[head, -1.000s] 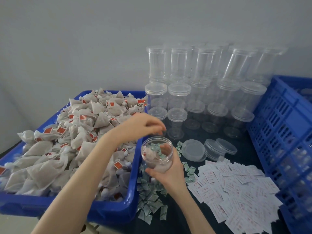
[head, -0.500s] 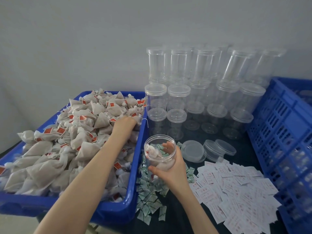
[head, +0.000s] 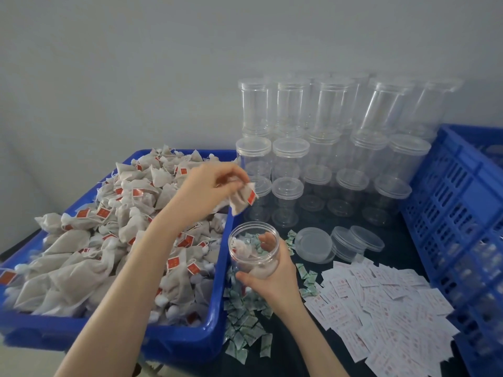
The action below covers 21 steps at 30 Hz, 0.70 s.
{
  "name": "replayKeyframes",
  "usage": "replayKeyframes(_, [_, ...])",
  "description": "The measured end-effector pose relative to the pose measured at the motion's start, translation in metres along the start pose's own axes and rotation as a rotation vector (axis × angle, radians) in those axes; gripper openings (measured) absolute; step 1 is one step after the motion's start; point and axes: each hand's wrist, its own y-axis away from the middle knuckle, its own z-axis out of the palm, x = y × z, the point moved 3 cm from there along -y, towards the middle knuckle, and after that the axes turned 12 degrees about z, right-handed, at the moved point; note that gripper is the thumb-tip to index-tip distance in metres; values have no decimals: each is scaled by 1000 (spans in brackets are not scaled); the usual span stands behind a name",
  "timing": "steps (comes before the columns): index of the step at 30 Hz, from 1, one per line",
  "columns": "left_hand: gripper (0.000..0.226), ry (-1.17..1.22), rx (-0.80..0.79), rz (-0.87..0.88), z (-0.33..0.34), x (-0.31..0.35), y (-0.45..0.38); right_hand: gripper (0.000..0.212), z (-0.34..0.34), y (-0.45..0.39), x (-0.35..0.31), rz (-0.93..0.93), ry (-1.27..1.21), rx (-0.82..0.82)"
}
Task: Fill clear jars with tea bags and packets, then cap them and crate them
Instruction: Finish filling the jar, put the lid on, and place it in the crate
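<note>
Our left hand [head: 206, 186] pinches a beige mesh tea bag [head: 243, 200] above the open clear plastic jar [head: 254, 250]; our right hand [head: 275, 278] grips that jar.

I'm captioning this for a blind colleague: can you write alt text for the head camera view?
A person's left hand holds a tea bag above an open clear jar gripped by the right hand. A blue bin heaped with tea bags sits left; capped empty jars stand behind, paper packets lie right.
</note>
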Motion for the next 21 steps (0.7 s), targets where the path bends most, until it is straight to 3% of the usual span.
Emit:
replayKeyframes(3, [15,141,-299,50,24,18,8,81,-1,-1,0,-2,-26,6])
replayKeyframes(5, [15,52,-474,85,42,19,14,83,-2,-2,-1,-4,-39,12])
replayKeyframes(8, [18,-233,-549,114,59,14,16,84,-5,-3,0,-4,-54,24])
replayKeyframes(13, [25,-371,-727,174,75,13,19,84,-6,-2,-1,-47,17,39])
replayKeyframes(15, [24,-212,-669,143,68,12,16,86,-7,-4,-1,-37,0,39])
replayKeyframes(18, [26,94,-300,30,45,-7,6,86,-10,-5,-4,-56,-5,65])
replayKeyframes(20, [22,-61,-114,-82,36,-41,2,87,-11,-5,-5,-64,-4,69])
replayKeyframes(21, [16,-226,-112,-162,35,-61,2,86,-12,-6,-4,-64,-5,67])
